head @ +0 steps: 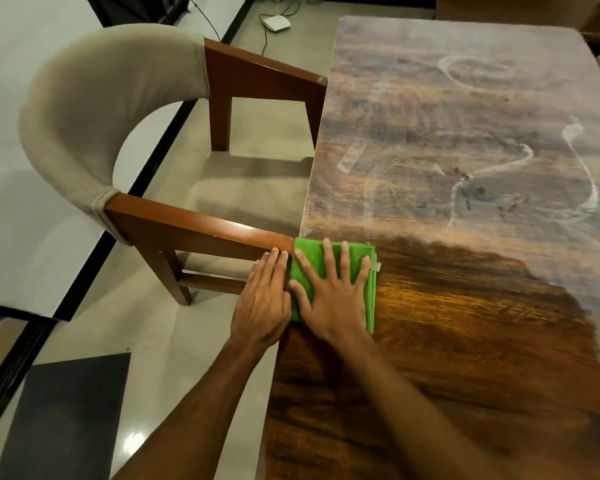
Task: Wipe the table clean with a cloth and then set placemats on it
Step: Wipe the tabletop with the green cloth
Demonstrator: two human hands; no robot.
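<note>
Pressing a green cloth (pixel 313 254) flat on the wooden table (pixel 465 323), right at its left edge, about halfway along. Soft, fuzzy fabric, folded into a thick rectangle, with layered edges on the right side and a small pale tag at the far right corner.

On top of it the right hand (pixel 333 299), palm down, fingers straight and spread wide, not curled around anything. Close beside it the left hand (pixel 262 306), also flat, fingers straight and held together, placed along the table's left edge and mostly outside it. Thumb side touching the cloth and the right thumb. Fingertips reaching the end of the wooden arm of a chair (pixel 84 116). Not possible to tell whether resting on the table edge or only next to it.

Near part of the tabletop: dark brown, glossy, with strong wood grain. Far part: covered by a dull grey haze, with curved white smears and some small dark crumbs toward the right edge. Wavy border between both parts, starting at the cloth.

Standing against the left edge, the chair: rounded beige upholstered back, flat beige seat, smooth reddish-brown wooden frame. Below, a pale shiny tiled floor (pixel 222 375), with a dark rectangular mat (pixel 66 427) near the left and a small white box (pixel 274 24) with a black cable far behind.
</note>
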